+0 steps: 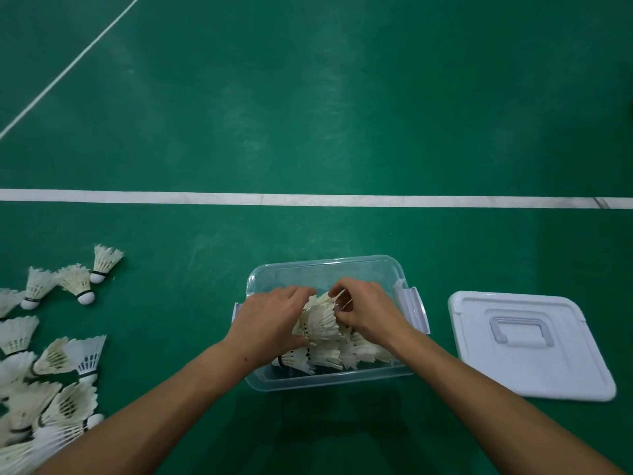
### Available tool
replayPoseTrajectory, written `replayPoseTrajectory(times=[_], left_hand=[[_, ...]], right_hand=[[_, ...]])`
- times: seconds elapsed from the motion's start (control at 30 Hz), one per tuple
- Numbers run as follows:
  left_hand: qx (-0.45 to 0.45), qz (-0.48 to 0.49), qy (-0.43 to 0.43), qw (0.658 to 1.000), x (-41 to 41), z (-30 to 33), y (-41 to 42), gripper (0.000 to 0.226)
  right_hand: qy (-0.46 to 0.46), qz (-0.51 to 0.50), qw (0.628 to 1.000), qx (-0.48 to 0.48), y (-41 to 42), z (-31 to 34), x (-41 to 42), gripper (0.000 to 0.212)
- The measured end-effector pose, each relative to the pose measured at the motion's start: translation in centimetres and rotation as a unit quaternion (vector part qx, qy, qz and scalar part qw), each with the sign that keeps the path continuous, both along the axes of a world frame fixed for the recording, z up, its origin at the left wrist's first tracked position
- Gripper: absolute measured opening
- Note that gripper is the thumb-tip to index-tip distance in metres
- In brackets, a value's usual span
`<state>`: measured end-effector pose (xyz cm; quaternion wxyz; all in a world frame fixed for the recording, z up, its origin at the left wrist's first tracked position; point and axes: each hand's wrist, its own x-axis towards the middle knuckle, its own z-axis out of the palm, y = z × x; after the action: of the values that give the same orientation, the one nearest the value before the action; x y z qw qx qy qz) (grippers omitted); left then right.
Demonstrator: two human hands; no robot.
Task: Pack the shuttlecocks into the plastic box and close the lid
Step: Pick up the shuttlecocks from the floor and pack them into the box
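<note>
A clear plastic box stands open on the green floor at the centre. Several white feather shuttlecocks lie inside it at the near side. My left hand and my right hand are both inside the box and hold a stack of shuttlecocks between them. The left hand's fingers curl round its cork end, and the right hand pinches the feather end. The white lid with its handle lies flat on the floor to the right of the box.
A loose pile of shuttlecocks covers the floor at the left, with a few more further out. A white court line runs across beyond the box. White latches hang on the box's sides.
</note>
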<state>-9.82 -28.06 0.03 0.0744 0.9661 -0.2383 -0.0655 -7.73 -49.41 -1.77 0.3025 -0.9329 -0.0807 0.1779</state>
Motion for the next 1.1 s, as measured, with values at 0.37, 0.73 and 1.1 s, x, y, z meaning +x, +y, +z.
replayPoseTrajectory(times=[0.37,0.73,1.1], left_hand=[[-0.355,0.176,0.029,0.918,-2.9,5.3,6.2,0.060],[-0.366,0.377,-0.024,0.850,-8.7,2.4,22.9,0.053],[-0.298,0.472,-0.002,0.830,-12.9,-0.8,34.9,0.062]], right_hand=[[-0.080,0.021,0.993,0.081,3.4,7.6,-0.7,0.028],[-0.061,0.197,0.973,0.102,21.3,6.7,-0.8,0.031],[0.005,0.277,0.958,0.070,35.0,1.4,-0.8,0.028]])
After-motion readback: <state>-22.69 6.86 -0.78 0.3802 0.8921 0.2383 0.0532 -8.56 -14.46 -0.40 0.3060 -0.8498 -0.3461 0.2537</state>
